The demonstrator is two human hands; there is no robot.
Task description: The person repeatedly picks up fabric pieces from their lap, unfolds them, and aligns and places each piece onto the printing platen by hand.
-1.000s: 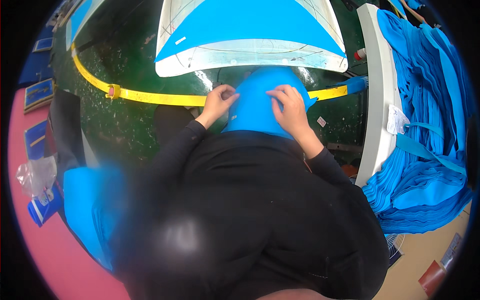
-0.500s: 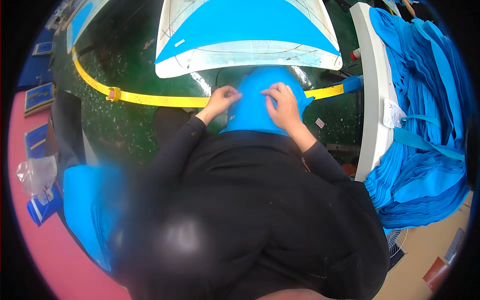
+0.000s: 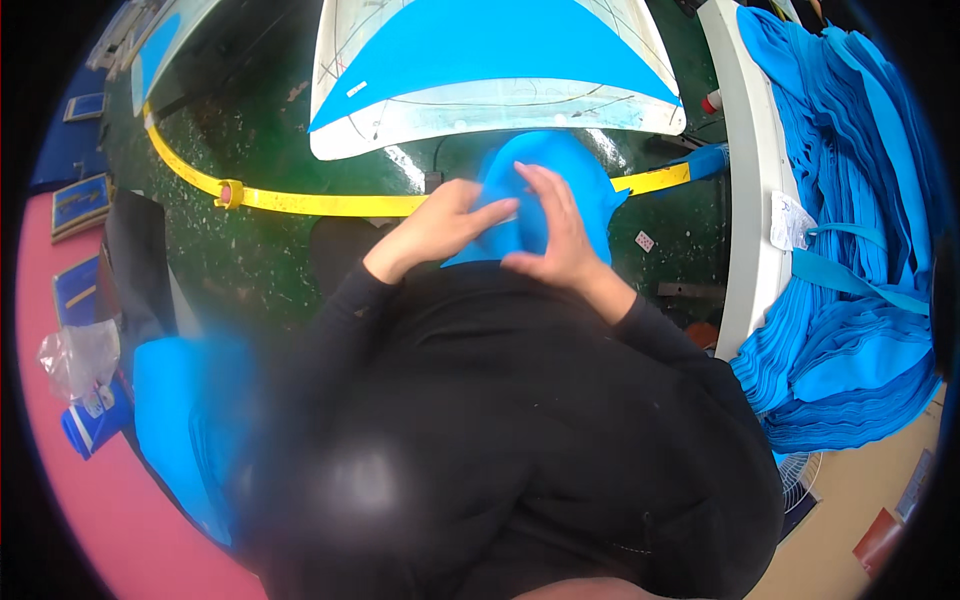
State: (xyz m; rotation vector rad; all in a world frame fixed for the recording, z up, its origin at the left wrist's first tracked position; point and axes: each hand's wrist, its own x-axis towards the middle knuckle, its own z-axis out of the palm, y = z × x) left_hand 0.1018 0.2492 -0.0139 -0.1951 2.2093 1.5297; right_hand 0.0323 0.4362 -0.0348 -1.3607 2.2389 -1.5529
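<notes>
- While the left hand [image 3: 435, 232] bends over the blue cloth [image 3: 592, 178], I cannot tell whether its grip pinches any.
- Right hand [image 3: 568, 245]: grip spread wide over the cloth.
- Cloth: between the black top [image 3: 560, 400] and white board [image 3: 500, 112].

A blue cloth panel [image 3: 490, 50] lies flat on a white board [image 3: 500, 108] here, while a playing card [image 3: 645, 241] rests on the green floor [image 3: 245, 270].

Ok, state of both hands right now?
Left hand: partly curled over the blue fabric; grip can't be told.
Right hand: open, spread over the same fabric.
</notes>
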